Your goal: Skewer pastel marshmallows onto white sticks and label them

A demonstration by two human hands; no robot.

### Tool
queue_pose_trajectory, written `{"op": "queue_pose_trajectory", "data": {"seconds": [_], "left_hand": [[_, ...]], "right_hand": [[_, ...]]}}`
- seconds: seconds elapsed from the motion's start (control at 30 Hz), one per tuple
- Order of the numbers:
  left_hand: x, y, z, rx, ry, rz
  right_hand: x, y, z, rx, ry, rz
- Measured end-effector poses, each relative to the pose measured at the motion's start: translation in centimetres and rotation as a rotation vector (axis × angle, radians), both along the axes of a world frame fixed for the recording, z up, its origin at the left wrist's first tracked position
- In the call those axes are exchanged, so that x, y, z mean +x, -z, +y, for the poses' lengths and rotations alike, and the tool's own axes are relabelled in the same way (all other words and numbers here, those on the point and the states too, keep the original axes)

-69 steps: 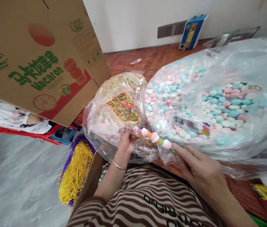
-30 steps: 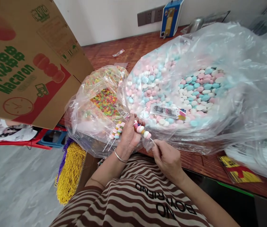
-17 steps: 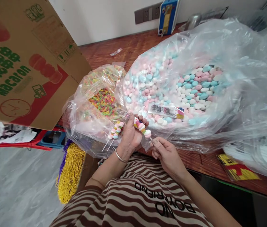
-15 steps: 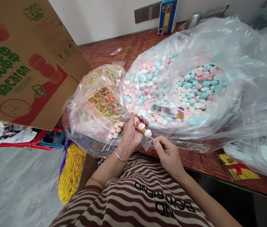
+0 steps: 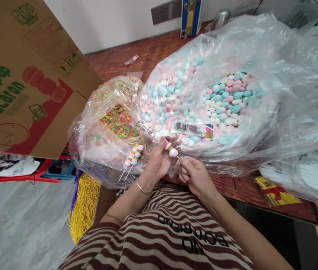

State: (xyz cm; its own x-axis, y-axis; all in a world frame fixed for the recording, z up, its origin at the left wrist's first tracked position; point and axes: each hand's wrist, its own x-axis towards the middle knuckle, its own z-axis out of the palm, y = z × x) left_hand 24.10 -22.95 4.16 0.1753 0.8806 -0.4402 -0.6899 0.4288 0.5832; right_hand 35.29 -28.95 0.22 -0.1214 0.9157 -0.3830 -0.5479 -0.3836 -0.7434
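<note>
A small clear printed wrapper is pinched in my left hand, around the upper part of a candy skewer. The thumb and fingertips of my right hand close on the skewer's thin white stick, just below a pink and white candy. To the left, two finished-looking candy skewers lie side by side on the plastic of a bag of small colourful rings. Beyond my hands, a large clear bag holds pink, blue and white candies. Another printed wrapper rests on that bag.
A cardboard box stands at the left. Behind the bags are a blue box and a metal object. Yellow beaded strands hang below the table edge. A yellow and red packet lies at the right.
The skewer sits a little further up inside my left hand, and my right hand has come closer to it. The whole view has shifted slightly.
</note>
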Motion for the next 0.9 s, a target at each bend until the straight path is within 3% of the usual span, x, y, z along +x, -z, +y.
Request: {"op": "queue_pose_trajectory", "data": {"seconds": [0.17,0.27,0.33,0.43,0.5,0.53,0.57,0.63,0.73,0.8,0.83,0.9], "left_hand": [[-1.8,-0.9,1.4,0.150,-0.120,0.014],[-2.1,-1.2,2.2,0.172,-0.170,0.044],[-1.8,-1.2,2.6,0.127,-0.203,0.030],[-1.0,-1.2,3.0,0.004,-0.226,-0.001],[-0.4,-1.4,2.9,-0.053,-0.227,0.004],[-0.1,-1.4,2.8,-0.060,-0.231,0.007],[0.1,-1.5,2.6,-0.055,-0.236,0.008],[0.6,-1.6,2.2,-0.029,-0.231,0.001],[1.0,-1.6,1.7,-0.004,-0.170,-0.019],[0.8,-1.5,1.7,0.006,-0.151,-0.011],[0.7,-1.4,1.8,0.016,-0.157,-0.009],[0.3,-1.3,2.2,0.040,-0.178,-0.016]], "right_hand": [[0.7,0.4,-0.5,0.028,0.023,-0.044],[1.0,0.4,-1.0,0.163,-0.011,-0.258],[1.2,0.4,-1.3,0.382,0.039,-0.599],[1.7,0.6,-1.5,0.843,0.131,-1.178],[2.0,0.8,-1.5,1.051,0.119,-1.388],[2.0,0.8,-1.5,1.079,0.110,-1.422],[2.0,0.7,-1.4,1.049,0.111,-1.408],[1.6,0.3,-1.3,0.837,0.126,-1.232],[0.9,-0.5,-1.0,0.387,0.042,-0.668],[0.7,-0.9,-1.0,0.204,-0.055,-0.389],[0.8,-0.9,-1.1,0.191,-0.067,-0.373],[1.1,-0.7,-1.4,0.305,0.003,-0.598]]}}
